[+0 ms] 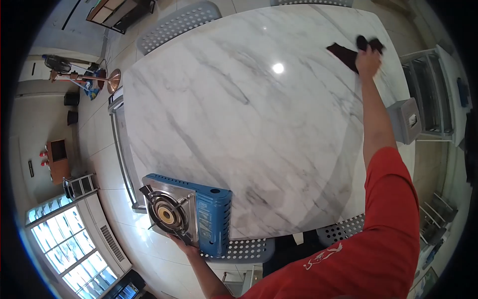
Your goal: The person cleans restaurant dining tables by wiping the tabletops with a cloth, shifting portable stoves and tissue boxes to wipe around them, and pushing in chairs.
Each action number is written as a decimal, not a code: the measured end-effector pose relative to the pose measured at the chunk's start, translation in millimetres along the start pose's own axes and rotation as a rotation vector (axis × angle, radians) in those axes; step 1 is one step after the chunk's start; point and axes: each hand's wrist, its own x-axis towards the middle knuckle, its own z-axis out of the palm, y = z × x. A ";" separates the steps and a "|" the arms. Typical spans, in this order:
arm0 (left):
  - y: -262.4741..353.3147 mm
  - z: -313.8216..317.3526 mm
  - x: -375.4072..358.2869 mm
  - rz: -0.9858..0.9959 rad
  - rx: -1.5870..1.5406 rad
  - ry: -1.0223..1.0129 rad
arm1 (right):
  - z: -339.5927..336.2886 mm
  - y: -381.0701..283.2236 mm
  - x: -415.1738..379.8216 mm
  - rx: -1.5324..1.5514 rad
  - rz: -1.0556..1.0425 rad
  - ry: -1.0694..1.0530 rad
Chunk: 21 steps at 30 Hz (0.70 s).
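Note:
A blue portable gas stove [213, 219] with a steel top and a round black burner sits at the lower left of the white marble-patterned table [279, 149], its near left part reaching past the edge. My left hand [185, 246] is closed on the stove's near edge, with part of the fingers hidden beneath it. Far off at the upper right, my outstretched right hand [368, 62] presses a dark maroon cloth [343, 54] on the tabletop. Some of the cloth bunches around the fingers, and a round black part [362, 42] shows beside them.
A grey box [406, 121] stands at the table's right edge. Grey perforated chairs [180, 25] surround the table, one close in front [251, 250]. A metal rack [430, 94] is on the right; a copper-coloured stand fan [113, 81] is on the left.

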 end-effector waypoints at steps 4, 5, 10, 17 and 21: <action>-2.2 25.0 -6.4 -0.005 0.008 -0.062 | -58.0 -20.4 -19.7 -0.003 0.098 -0.215; -1.2 31.4 -4.4 -0.009 0.011 -0.099 | -70.1 -44.3 -38.6 0.119 0.034 -0.127; -12.0 100.7 1.4 -0.081 -0.052 -0.232 | -169.1 -93.2 -195.5 0.672 -0.606 -0.232; -44.4 203.9 -29.9 -0.004 -0.039 -0.293 | -282.6 119.1 -287.0 0.888 -0.866 -0.663; -65.7 243.0 -50.2 -0.136 -0.017 -0.250 | -272.7 254.7 -272.5 0.641 -0.546 -0.639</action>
